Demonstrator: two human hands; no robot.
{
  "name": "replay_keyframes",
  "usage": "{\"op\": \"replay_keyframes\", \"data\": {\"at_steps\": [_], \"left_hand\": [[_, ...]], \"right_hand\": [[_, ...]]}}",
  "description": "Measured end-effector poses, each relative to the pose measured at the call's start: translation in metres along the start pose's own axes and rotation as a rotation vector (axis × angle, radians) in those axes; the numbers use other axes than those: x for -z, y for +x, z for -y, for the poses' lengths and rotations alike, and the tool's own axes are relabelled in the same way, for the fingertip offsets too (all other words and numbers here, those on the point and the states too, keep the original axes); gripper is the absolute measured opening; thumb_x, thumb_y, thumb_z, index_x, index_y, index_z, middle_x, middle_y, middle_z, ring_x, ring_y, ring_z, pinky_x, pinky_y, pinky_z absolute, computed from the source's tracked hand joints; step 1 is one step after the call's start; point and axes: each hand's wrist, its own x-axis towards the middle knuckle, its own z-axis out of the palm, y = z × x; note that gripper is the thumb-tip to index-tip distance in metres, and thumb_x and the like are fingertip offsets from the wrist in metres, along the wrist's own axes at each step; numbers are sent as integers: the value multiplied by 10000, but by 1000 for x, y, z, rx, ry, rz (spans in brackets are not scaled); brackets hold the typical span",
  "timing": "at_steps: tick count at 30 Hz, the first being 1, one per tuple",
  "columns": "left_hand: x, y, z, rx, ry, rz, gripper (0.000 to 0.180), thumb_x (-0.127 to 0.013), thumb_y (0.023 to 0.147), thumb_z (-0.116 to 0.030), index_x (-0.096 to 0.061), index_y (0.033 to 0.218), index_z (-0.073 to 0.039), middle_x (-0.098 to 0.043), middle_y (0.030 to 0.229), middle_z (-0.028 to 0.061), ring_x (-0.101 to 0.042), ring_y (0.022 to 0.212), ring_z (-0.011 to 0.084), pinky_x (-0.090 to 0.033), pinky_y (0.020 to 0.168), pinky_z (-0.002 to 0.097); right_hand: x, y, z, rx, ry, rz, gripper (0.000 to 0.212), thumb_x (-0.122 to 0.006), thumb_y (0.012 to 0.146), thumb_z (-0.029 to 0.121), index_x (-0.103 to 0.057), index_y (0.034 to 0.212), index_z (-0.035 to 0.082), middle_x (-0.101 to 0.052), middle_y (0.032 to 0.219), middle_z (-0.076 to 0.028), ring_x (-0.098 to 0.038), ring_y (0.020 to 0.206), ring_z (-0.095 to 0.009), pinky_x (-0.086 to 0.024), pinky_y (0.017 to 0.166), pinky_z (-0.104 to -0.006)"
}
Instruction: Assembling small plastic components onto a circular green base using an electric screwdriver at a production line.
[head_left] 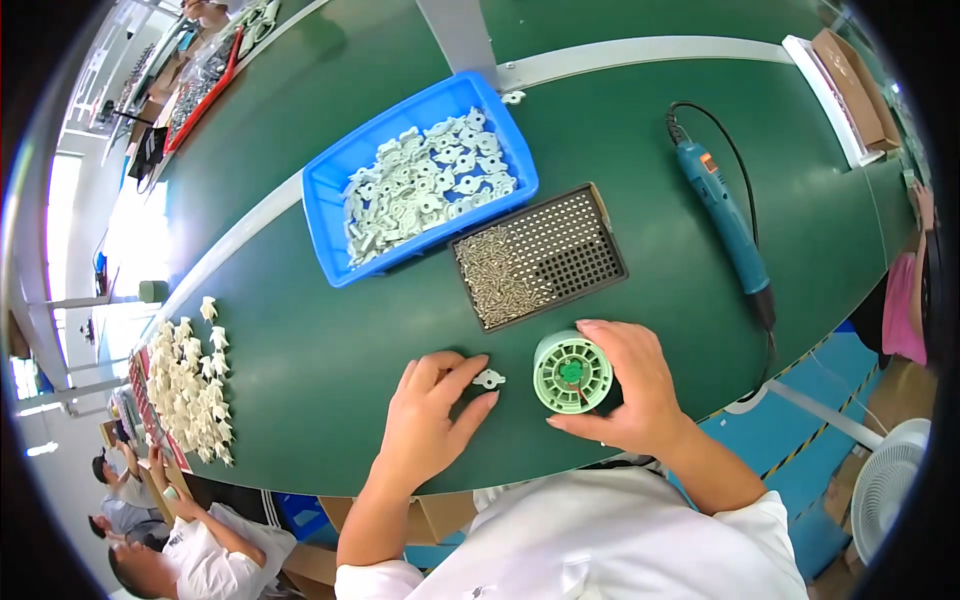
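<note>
My right hand (632, 388) is closed round the right side of a pale green round plastic housing (545, 362). Its spoked end faces up, with a bright green centre and a short red wire showing. To the left of the housing, a small pale flat plastic piece with side lugs (489, 379) appears to lie on the table. My left hand (432, 405) reaches round this piece, thumb and forefinger apart on either side of it. Between those fingertips and the piece a small gap seems to show.
Beyond my hands stand a blue bin (320, 225) of similar pale pieces and a dark perforated tray (575, 250) with many small screws. A corded teal electric screwdriver (722, 210) lies right. Cream plastic parts (190, 390) are spread left. Co-workers sit at lower left; a white fan (893, 490) stands lower right.
</note>
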Motion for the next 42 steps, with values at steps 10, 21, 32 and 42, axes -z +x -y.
{"op": "replay_keyframes", "data": {"at_steps": [10,21,32,42], "left_hand": [[-12,-4,-21,-56,-189,-177,277,-793,698,-74,-675,949,-58,-578,1024,96,-584,899,240,-496,729,322],[-26,8,-50,-34,-143,-6,297,-772,728,-87,-669,1007,-81,-539,1160,96,-530,947,204,-449,774,299],[-54,0,-51,231,-492,-87,356,-623,909,-197,-510,1194,-15,-468,1188,154,-490,1065,277,-431,898,358],[-58,-2,-50,281,-578,-103,358,-634,902,-208,-519,1185,-22,-480,1191,154,-454,1102,289,-402,934,372]], "right_hand": [[1,-1,1,37,-2,59,711,-787,678,321,-512,1240,-17,-558,1208,-157,-532,1077,-322,-387,954,-458],[1,0,-1,62,3,21,691,-786,683,313,-519,1225,-22,-567,1190,-154,-538,1066,-318,-399,940,-451],[1,0,-1,56,1,28,690,-787,682,313,-520,1226,-17,-571,1198,-152,-543,1065,-319,-399,944,-458],[-2,-1,0,61,6,32,729,-814,624,266,-513,1235,4,-581,1199,-151,-557,1053,-327,-397,928,-457]]}}
